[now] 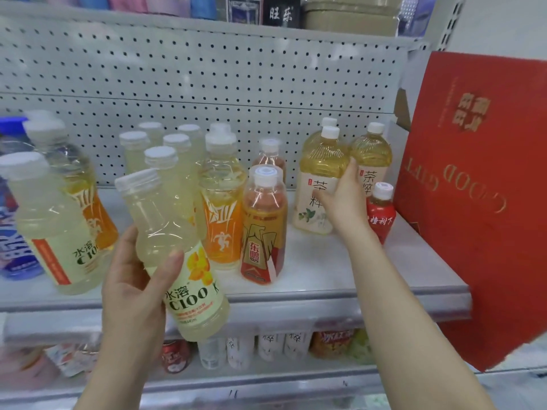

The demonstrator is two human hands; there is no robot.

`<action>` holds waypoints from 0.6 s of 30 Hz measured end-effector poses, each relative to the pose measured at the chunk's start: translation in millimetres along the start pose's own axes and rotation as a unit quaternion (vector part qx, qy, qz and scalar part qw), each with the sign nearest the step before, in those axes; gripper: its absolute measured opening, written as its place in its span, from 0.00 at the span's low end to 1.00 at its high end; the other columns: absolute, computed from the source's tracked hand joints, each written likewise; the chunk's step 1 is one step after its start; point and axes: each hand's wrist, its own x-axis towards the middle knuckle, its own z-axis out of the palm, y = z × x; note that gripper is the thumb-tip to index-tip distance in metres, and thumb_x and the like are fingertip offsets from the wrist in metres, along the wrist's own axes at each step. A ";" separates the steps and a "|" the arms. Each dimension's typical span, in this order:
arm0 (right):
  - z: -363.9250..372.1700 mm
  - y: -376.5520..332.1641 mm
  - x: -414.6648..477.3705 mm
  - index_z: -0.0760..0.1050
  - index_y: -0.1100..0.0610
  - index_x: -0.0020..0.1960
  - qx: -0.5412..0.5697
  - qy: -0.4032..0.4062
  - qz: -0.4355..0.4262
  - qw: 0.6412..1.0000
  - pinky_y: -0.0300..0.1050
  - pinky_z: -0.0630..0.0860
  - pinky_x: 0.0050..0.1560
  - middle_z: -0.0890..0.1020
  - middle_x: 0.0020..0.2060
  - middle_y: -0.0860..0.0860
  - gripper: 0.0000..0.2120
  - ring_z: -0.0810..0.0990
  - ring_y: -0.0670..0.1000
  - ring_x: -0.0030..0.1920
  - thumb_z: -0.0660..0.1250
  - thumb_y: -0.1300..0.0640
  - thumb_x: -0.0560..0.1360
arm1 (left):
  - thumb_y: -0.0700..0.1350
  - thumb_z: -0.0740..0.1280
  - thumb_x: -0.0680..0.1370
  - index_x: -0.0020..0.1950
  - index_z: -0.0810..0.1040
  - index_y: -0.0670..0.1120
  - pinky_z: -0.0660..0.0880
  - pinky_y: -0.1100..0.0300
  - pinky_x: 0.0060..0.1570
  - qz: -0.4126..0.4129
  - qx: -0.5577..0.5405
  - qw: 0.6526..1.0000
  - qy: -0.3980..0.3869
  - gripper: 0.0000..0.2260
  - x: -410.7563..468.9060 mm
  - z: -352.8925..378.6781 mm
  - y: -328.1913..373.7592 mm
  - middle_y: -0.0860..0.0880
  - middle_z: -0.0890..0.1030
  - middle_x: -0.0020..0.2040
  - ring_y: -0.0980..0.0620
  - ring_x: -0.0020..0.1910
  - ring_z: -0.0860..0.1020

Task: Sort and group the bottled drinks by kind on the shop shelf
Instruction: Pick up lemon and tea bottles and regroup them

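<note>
My left hand (134, 279) grips a pale yellow C100 bottle (174, 255), tilted, in front of the shelf edge. My right hand (343, 199) is wrapped around the right side of a yellow tea bottle (318, 179) standing on the shelf (340, 273). A second tea bottle (371, 155) stands just right of it, and a third cap shows behind. Another C100 bottle (50, 229) stands at the left, with several more (165, 161) behind. Orange-labelled bottles (220, 202) and a gold-and-red energy drink (263, 226) stand in the middle. A small red bottle (380, 211) stands behind my right wrist.
A big red gift box (479, 184) leans at the shelf's right end. Blue-labelled bottles (14, 232) stand at the far left. A pegboard back wall (207, 78) closes the shelf. The lower shelf holds cans and bottles (266, 347). Boxes sit on the shelf above.
</note>
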 end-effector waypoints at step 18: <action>-55.8 34.3 -73.4 0.68 0.54 0.70 -0.063 0.095 -0.022 0.993 0.52 0.70 0.57 0.76 0.60 0.55 0.35 0.76 0.58 0.61 0.77 0.41 0.70 | 0.60 0.80 0.63 0.67 0.76 0.55 0.79 0.58 0.52 -0.019 -0.006 0.999 0.027 0.34 -14.8 3.7 1.5 0.47 0.82 0.61 0.48 0.58 0.82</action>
